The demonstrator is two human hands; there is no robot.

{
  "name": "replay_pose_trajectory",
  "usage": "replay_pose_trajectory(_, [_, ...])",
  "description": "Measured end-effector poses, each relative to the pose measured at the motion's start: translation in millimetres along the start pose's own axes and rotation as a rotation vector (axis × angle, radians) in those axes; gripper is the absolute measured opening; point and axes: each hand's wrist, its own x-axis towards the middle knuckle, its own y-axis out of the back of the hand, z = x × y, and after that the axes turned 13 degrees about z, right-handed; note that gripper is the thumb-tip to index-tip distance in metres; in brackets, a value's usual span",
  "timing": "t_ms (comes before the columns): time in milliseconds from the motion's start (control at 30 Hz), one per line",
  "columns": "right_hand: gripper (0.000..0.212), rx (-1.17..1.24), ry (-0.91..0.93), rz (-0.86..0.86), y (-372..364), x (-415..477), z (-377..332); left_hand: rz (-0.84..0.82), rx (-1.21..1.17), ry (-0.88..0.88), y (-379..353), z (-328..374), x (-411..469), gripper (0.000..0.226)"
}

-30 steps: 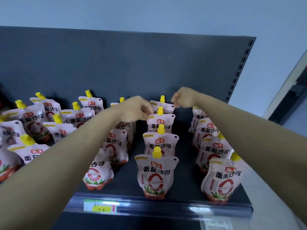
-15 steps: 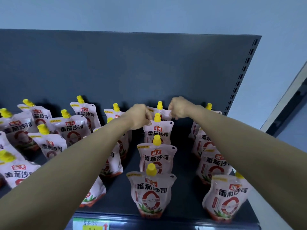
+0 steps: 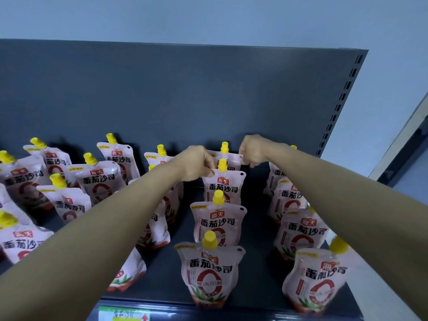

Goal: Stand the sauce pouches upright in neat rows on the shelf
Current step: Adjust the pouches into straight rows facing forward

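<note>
White sauce pouches with yellow caps stand on a dark grey shelf (image 3: 257, 262). The rearmost pouch (image 3: 228, 157) of the middle row stands against the back panel. My left hand (image 3: 196, 164) pinches its upper left corner and my right hand (image 3: 253, 150) pinches its upper right corner. In front of it three pouches stand in a line, the nearest (image 3: 209, 272) at the shelf's front edge. A right row (image 3: 298, 228) stands under my right forearm. My left forearm hides part of another row.
Several pouches (image 3: 97, 179) at the left stand loosely, some leaning. The grey back panel (image 3: 185, 96) rises behind the rows, with a slotted upright (image 3: 340, 98) at its right end. A price label (image 3: 125, 315) sits on the shelf's front rail.
Both hands have kept hold of the rear pouch's top corners. The view has moved closer and tilted up, so the pouches sit lower in the frame.
</note>
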Motion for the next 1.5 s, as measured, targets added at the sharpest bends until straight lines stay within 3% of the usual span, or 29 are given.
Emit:
replay_pose_trajectory(167, [0.015,-0.113,0.036,0.102,17,-13,-8,0.079,-0.021,-0.039,35,3,-11,0.016])
replay_pose_trajectory(267, [0.021,-0.039,0.111,0.205,29,-22,-28,0.125,-0.021,-0.042,65,5,-25,0.016])
replay_pose_trajectory(467, [0.023,0.132,0.339,0.11,33,-63,-103,0.189,-0.028,-0.017,119,-14,-70,0.017])
replay_pose_trajectory(633, [0.031,0.096,0.438,-0.073,10,-80,-156,0.092,-0.14,0.064,140,-49,-117,0.022])
replay_pose_trajectory(800, [0.035,-0.003,0.412,-0.164,-19,-81,-177,-0.154,-0.219,0.171,147,-81,-158,0.041])
replay_pose_trajectory(933, [0.024,-0.061,0.365,-0.128,-33,-82,-183,-0.292,-0.153,0.159,131,-97,-173,0.019])
replay_pose_trajectory(1000, [0.028,-0.072,0.339,-0.102,-37,-83,-185,-0.314,-0.095,0.14,119,-101,-176,0.005])
replay_pose_trajectory(1133, [0.023,-0.102,0.332,-0.071,-39,-88,-188,-0.26,-0.056,0.164,104,-106,-175,0.026])
replay_pose_trajectory(1233, [0.023,-0.12,0.343,-0.059,-40,-92,-189,-0.303,-0.112,0.153,100,-100,-175,0.006])
replay_pose_trajectory(1333, [0.024,-0.145,0.346,-0.042,-40,-94,-191,-0.36,-0.132,0.135,93,-94,-173,0.022])
replay_pose_trajectory(1500, [0.02,-0.121,0.346,-0.057,-40,-95,-191,-0.374,-0.143,0.094,88,-96,-171,0.023])
